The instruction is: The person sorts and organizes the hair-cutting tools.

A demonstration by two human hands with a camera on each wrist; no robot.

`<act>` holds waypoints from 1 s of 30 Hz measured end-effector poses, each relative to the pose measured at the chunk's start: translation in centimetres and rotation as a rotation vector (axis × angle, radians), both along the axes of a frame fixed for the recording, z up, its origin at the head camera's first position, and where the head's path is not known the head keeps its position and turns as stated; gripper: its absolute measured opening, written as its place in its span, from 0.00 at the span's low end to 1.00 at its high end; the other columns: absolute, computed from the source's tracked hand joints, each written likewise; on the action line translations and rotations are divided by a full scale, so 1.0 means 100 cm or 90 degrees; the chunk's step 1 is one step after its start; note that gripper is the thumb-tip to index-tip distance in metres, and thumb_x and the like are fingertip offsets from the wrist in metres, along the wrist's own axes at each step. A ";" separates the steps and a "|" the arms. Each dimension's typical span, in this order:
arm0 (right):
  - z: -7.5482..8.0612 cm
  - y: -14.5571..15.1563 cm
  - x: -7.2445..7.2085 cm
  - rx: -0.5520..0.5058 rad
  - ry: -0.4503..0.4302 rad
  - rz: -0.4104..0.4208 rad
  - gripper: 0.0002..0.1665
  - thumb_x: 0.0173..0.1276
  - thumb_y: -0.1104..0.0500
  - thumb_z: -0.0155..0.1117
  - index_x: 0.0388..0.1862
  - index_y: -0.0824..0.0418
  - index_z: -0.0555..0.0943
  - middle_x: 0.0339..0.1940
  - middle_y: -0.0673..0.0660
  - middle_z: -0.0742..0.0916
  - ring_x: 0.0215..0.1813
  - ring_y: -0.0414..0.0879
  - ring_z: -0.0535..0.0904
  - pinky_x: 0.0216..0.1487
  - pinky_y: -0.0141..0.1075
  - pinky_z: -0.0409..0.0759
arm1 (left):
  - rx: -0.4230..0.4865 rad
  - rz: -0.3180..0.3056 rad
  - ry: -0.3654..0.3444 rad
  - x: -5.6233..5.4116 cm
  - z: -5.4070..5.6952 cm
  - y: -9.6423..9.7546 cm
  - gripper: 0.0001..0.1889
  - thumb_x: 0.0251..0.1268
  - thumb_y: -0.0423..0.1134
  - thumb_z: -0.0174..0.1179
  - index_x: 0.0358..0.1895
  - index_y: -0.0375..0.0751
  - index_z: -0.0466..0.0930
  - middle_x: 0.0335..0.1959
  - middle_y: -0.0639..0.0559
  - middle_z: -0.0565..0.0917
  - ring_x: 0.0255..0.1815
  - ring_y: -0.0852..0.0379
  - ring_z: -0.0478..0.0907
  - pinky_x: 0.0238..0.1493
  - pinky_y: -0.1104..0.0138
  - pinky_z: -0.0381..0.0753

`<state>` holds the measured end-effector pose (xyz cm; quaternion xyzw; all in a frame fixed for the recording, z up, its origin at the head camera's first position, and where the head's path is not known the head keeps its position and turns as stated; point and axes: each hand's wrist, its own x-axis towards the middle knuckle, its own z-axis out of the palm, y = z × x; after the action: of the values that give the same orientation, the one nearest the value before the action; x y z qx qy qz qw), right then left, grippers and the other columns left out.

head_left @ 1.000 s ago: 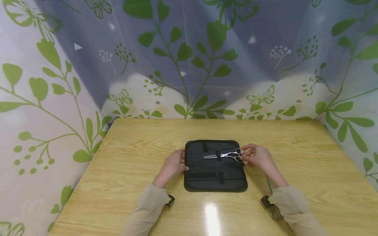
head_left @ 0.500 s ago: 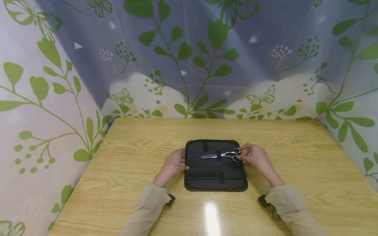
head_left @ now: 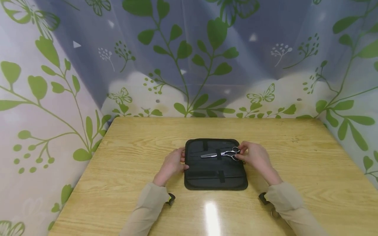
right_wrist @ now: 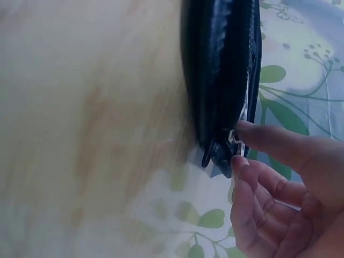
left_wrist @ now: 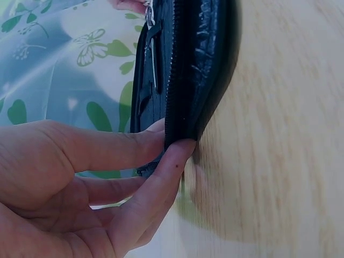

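A black zip case (head_left: 203, 166) lies unfolded on the wooden table, with elastic loops across its inside. Silver hairdressing scissors (head_left: 209, 155) lie across its upper half, the blades pointing left and passing under one loop (head_left: 219, 154). My right hand (head_left: 256, 158) holds the scissors by the finger rings at the case's right edge. In the right wrist view, thumb and fingers close around the ring end beside the zip edge. My left hand (head_left: 172, 165) pinches the case's left edge, thumb on top and fingers beneath, as the left wrist view shows at the zip (left_wrist: 171, 91).
Beneath the right sleeve (head_left: 287, 198) a metal ring (head_left: 275, 213) shows on the table, the rest of that thing hidden. A patterned curtain (head_left: 189, 65) stands behind the table's far edge. Dark wrist devices sit at both cuffs.
My right hand has moved slightly left, sliding the scissors farther left under the loop. My left hand keeps its hold on the case. The sleeve now covers more of the metal thing beneath it.
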<state>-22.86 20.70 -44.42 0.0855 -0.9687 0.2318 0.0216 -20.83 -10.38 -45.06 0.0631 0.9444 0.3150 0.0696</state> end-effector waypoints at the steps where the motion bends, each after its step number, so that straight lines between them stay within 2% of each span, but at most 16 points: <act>1: 0.000 -0.001 0.000 0.005 0.002 0.002 0.17 0.61 0.53 0.77 0.43 0.62 0.85 0.31 0.50 0.88 0.32 0.47 0.80 0.31 0.39 0.72 | -0.002 0.001 0.000 0.000 0.000 0.000 0.38 0.53 0.28 0.76 0.70 0.32 0.70 0.48 0.44 0.82 0.46 0.50 0.81 0.55 0.55 0.79; 5: 0.000 -0.007 0.000 0.009 0.006 0.013 0.18 0.60 0.53 0.78 0.43 0.62 0.86 0.30 0.50 0.88 0.31 0.46 0.80 0.29 0.39 0.72 | -0.005 0.002 -0.001 -0.001 0.001 -0.001 0.39 0.52 0.28 0.76 0.70 0.32 0.71 0.48 0.44 0.83 0.45 0.50 0.80 0.55 0.56 0.78; 12: 0.000 -0.018 0.000 0.010 0.015 0.036 0.16 0.59 0.53 0.79 0.41 0.61 0.86 0.29 0.50 0.89 0.32 0.47 0.82 0.33 0.42 0.76 | 0.004 0.003 -0.005 0.000 0.000 0.000 0.39 0.52 0.28 0.76 0.70 0.32 0.70 0.48 0.44 0.82 0.46 0.51 0.80 0.55 0.56 0.79; 19: 0.001 -0.024 -0.001 0.021 0.011 0.028 0.16 0.59 0.54 0.79 0.41 0.61 0.87 0.29 0.52 0.89 0.32 0.48 0.83 0.33 0.42 0.77 | 0.001 0.011 -0.012 0.000 0.003 0.001 0.39 0.53 0.28 0.76 0.71 0.33 0.70 0.47 0.45 0.82 0.45 0.51 0.80 0.56 0.56 0.78; 26: 0.001 -0.028 0.001 0.024 -0.004 0.023 0.18 0.57 0.50 0.79 0.38 0.62 0.87 0.27 0.51 0.90 0.32 0.48 0.84 0.34 0.43 0.78 | -0.009 0.003 -0.006 0.001 0.003 0.000 0.39 0.53 0.29 0.76 0.70 0.32 0.71 0.48 0.44 0.82 0.45 0.50 0.80 0.56 0.55 0.79; 30: -0.001 -0.030 0.000 0.019 0.011 0.034 0.16 0.59 0.53 0.79 0.39 0.62 0.86 0.27 0.50 0.89 0.32 0.46 0.83 0.35 0.42 0.77 | -0.011 0.003 -0.005 0.001 0.003 0.001 0.39 0.52 0.29 0.76 0.70 0.32 0.71 0.48 0.44 0.81 0.45 0.49 0.79 0.56 0.54 0.78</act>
<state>-22.91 17.71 -44.52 0.1133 -0.9693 0.2172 0.0223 -20.73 -10.33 -44.76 0.0589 0.9470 0.3074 0.0728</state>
